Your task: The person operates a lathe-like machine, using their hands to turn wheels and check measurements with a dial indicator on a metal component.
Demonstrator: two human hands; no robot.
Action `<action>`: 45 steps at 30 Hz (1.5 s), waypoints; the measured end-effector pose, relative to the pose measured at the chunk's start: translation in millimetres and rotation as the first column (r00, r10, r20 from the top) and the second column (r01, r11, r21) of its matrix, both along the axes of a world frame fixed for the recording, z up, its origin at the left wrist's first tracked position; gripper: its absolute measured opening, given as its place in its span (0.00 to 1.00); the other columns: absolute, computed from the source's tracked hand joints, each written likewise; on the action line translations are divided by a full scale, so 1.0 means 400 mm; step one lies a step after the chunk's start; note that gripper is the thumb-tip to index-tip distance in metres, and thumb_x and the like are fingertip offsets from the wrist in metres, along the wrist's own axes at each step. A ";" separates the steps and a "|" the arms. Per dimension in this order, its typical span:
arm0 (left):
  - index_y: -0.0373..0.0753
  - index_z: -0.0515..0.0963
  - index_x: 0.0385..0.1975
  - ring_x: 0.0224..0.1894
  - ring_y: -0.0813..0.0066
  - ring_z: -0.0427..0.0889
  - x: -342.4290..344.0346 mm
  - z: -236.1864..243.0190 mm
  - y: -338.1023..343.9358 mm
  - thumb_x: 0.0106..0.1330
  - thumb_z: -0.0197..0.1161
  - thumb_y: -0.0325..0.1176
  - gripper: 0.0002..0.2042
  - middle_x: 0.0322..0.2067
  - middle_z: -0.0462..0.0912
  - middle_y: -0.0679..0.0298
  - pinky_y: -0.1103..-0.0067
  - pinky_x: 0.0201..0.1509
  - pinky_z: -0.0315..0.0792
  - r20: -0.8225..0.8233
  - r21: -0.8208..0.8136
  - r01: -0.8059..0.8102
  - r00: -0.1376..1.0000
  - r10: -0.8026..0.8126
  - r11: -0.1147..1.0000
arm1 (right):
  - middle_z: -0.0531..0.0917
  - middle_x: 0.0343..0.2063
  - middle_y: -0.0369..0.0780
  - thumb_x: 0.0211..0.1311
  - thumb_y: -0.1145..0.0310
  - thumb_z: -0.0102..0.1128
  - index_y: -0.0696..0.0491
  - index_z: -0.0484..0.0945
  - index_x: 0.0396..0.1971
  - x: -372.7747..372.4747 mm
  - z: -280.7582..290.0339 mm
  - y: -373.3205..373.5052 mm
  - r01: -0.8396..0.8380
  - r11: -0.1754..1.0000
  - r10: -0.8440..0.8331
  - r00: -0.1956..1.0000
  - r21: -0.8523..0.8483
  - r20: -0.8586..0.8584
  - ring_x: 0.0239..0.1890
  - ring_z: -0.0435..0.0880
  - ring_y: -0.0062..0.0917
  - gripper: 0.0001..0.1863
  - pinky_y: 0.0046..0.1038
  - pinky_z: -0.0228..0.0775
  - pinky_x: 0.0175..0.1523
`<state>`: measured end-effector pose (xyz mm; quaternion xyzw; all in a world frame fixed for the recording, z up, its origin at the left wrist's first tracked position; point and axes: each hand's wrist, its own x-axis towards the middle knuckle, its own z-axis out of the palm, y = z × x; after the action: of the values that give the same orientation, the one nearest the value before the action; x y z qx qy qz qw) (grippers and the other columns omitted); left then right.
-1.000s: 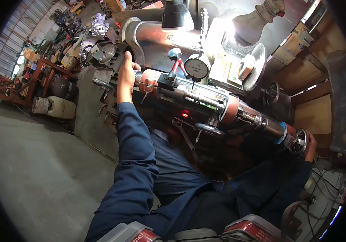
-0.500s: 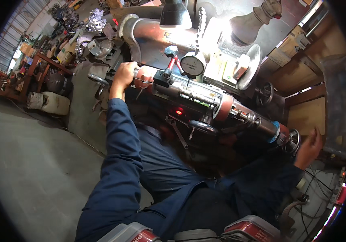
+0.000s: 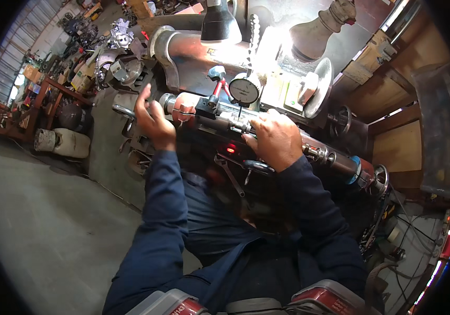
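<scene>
A long metal shaft (image 3: 335,160) lies across a machine in front of me, running from upper left to lower right. My right hand (image 3: 273,137) is closed over the shaft's middle, just below a round dial gauge (image 3: 244,90) on a red-jointed stand. My left hand (image 3: 152,118) is lifted off the shaft's left end (image 3: 168,102), fingers spread and holding nothing. A small red light (image 3: 231,149) glows under the shaft.
A black lamp (image 3: 218,23) shines on the machine from above. A round grey disc (image 3: 319,86) stands right of the gauge. A wrench (image 3: 229,175) hangs below the shaft. Cluttered shelves and metal parts (image 3: 114,58) fill the upper left; concrete floor (image 3: 41,220) lies left.
My right hand has come from the shaft's far right end to its middle and closed on it. My left hand has let go of the left end and lifted away.
</scene>
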<state>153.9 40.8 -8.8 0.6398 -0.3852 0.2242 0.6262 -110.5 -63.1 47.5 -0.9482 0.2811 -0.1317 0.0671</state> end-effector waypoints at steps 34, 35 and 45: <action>0.33 0.76 0.51 0.58 0.59 0.74 -0.006 -0.016 0.013 0.74 0.43 0.42 0.21 0.57 0.76 0.50 0.66 0.63 0.67 0.146 0.085 -0.131 0.982 0.117 0.988 | 0.82 0.31 0.37 0.51 0.56 0.70 0.52 0.82 0.29 0.000 -0.028 -0.002 -0.011 1.000 0.010 0.999 0.027 0.052 0.42 0.80 0.30 0.14 0.33 0.75 0.45; 0.32 0.77 0.50 0.56 0.61 0.76 0.067 -0.052 0.016 0.75 0.40 0.42 0.22 0.56 0.77 0.51 0.68 0.62 0.68 -0.062 0.144 0.135 0.990 -0.127 0.980 | 0.82 0.31 0.37 0.51 0.56 0.70 0.52 0.82 0.29 0.002 -0.028 0.001 -0.013 0.999 0.012 0.998 0.033 0.057 0.42 0.80 0.30 0.14 0.33 0.75 0.45; 0.28 0.81 0.43 0.42 0.59 0.86 0.212 -0.045 -0.028 0.75 0.44 0.49 0.27 0.40 0.87 0.55 0.69 0.49 0.76 -0.818 0.410 0.661 0.571 -0.067 0.629 | 0.83 0.35 0.39 0.51 0.60 0.71 0.53 0.82 0.36 -0.020 -0.009 0.003 -0.024 1.000 0.022 0.994 0.016 0.104 0.43 0.80 0.33 0.16 0.34 0.75 0.48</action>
<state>238.7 29.6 -26.7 0.7498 -0.2842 -0.3605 0.4765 -118.5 -61.9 43.9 -0.9426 0.2676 -0.1778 0.0914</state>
